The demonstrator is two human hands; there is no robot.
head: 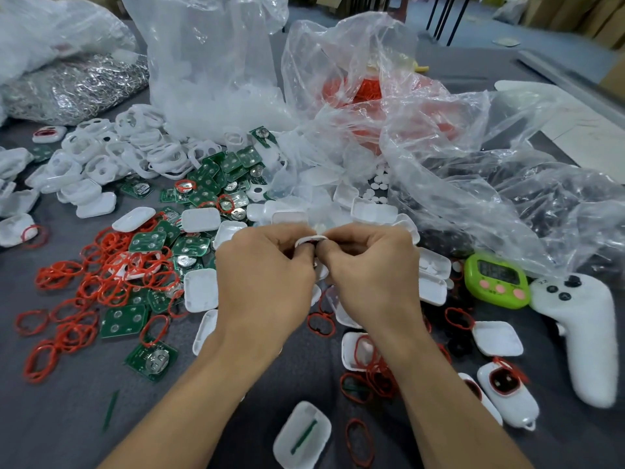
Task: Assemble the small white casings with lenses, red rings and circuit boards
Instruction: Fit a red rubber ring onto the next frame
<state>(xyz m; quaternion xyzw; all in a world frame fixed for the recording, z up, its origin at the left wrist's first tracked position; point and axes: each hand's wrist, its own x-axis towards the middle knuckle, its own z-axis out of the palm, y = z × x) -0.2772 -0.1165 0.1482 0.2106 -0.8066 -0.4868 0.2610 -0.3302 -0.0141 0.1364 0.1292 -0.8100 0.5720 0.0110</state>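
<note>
Small white casing (310,239): held up at scene centre, a trace of red under its rim. Your left hand (267,272) and right hand (372,275) had curled fingers and pinched it from either side. Red rings (101,279) and circuit boards (209,177) lay left; green timer (495,279) right.

Both forearms reaching forward, left hand (267,269) and right hand (368,269) knuckle to knuckle; fingers curled, apparently pinching
</note>
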